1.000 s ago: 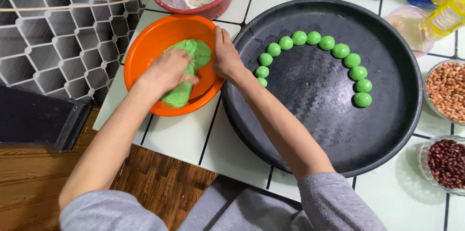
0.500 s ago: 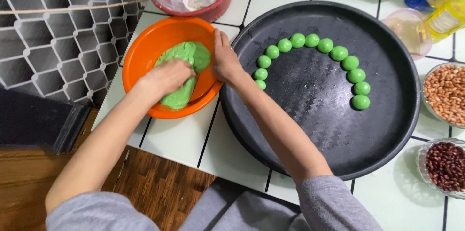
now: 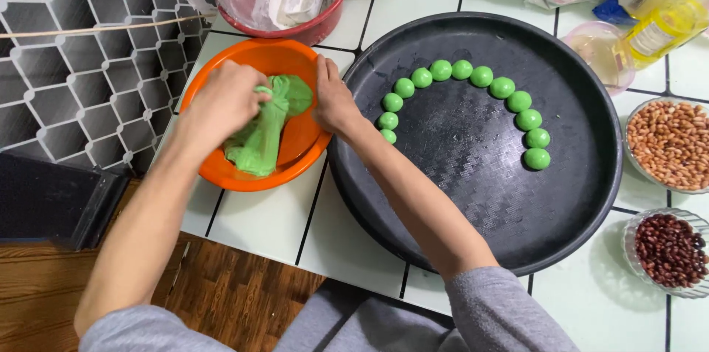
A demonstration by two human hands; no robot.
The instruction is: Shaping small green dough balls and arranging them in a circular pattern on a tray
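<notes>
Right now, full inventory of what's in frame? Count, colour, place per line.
green dough mass: 1, green, in the orange bowl
orange bowl: 1, orange, on the tiled counter, left of the tray
green dough balls: 10, green, in an arc on the tray
round tray: 1, black, centre of the counter
red bowl: 1, red, behind the orange bowl, holds clear plastic
bowl of peanuts: 1, clear, tan nuts, right edge
bowl of dark beans: 1, clear, dark red beans, lower right
clear pink bowl: 1, behind the tray, right
yellow bottle: 1, top right
tiled counter: 1, pale
left hand: grips the dough
right hand: on the dough, at the bowl's rim
</notes>
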